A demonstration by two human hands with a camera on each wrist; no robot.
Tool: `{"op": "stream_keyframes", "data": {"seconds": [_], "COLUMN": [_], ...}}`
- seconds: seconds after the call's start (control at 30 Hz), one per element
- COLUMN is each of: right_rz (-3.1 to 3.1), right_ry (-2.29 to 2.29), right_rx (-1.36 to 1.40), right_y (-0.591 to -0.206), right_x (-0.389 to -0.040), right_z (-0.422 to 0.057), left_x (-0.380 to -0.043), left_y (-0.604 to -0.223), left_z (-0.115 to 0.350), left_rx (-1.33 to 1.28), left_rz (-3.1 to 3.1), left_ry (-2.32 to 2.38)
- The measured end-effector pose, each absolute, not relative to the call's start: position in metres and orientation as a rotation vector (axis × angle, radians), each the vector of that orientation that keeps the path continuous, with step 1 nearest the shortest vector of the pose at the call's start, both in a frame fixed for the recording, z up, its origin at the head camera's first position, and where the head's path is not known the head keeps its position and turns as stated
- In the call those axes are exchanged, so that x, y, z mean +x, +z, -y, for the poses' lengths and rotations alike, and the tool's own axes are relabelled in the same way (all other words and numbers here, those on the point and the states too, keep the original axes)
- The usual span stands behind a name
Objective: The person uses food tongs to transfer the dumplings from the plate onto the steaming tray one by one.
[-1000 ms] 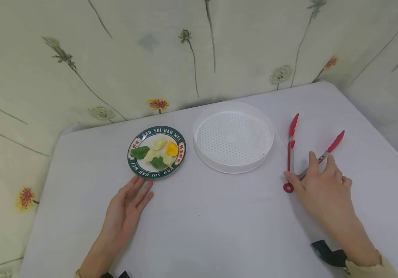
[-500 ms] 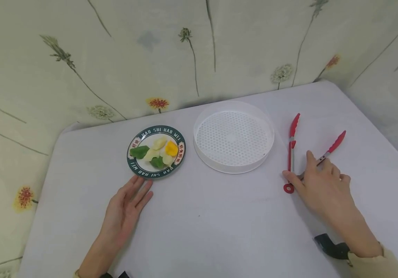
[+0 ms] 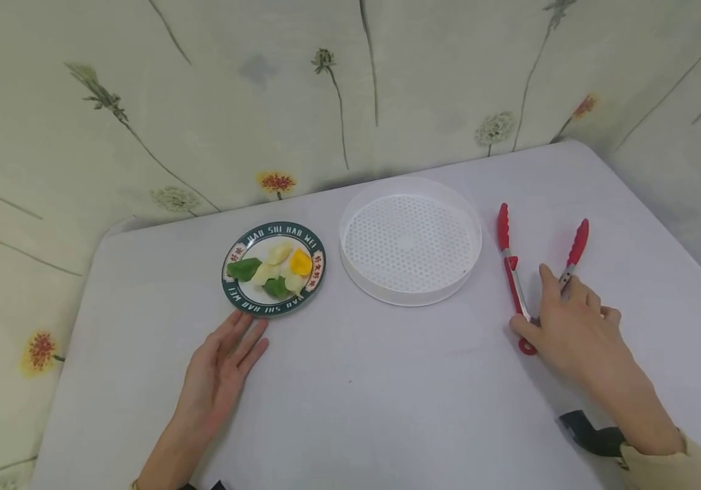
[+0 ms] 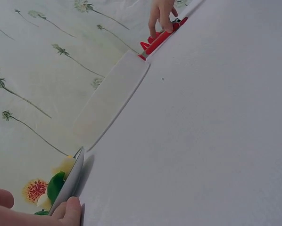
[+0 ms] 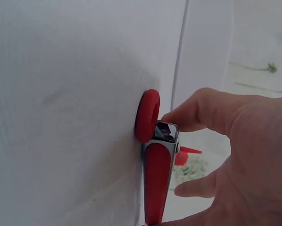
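Observation:
My left hand (image 3: pixel 216 381) lies on its side by a round plate (image 3: pixel 272 309) with a dark green lettered rim, its nearly straight fingertips touching the near edge. On the plate are several small white, green and yellow dumpling-like pieces (image 3: pixel 265 274). At the right, my right hand (image 3: pixel 586 347) holds red-handled tongs (image 3: pixel 512 286) near their hinge, thumb on the left arm and fingers around the right arm. The tongs' arms are spread apart, with red tips pointing away. In the right wrist view the red ring of the tongs (image 5: pixel 149 115) sits close to the cloth, beside the thumb.
A round white steamer-like tray (image 3: pixel 412 297) with a perforated bottom stands between the plate and the tongs, near the back edge. White cloth (image 3: pixel 350 408) covers the table. Flower-patterned covering (image 3: pixel 203 122) rises behind it.
The tongs have turned anticlockwise: their tips swung left and the ring end shifted right and nearer. My right hand moved slightly with them. The left hand and plate stay put.

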State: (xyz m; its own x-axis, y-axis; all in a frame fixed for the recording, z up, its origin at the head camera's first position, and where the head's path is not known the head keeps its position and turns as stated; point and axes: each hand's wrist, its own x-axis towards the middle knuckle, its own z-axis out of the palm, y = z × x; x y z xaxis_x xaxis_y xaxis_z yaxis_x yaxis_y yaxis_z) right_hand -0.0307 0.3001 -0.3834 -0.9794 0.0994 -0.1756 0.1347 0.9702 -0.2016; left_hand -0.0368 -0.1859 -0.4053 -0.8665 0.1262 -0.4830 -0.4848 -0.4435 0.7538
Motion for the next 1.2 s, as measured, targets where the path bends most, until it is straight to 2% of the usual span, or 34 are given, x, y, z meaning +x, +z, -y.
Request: {"op": "stream_keyframes", "data": {"seconds": [1.2], "right_rz": [-2.986], "right_ry": [-0.302], "right_rx": [0.137], "right_y": [-0.385], "right_x": [-0.037], "right_z": [-0.320], "left_x": [-0.037], "left_y": [-0.407], "left_z": [0.186], "left_rx": [-0.552], "left_rz": [-1.377], "left_ry": [2.328]}}
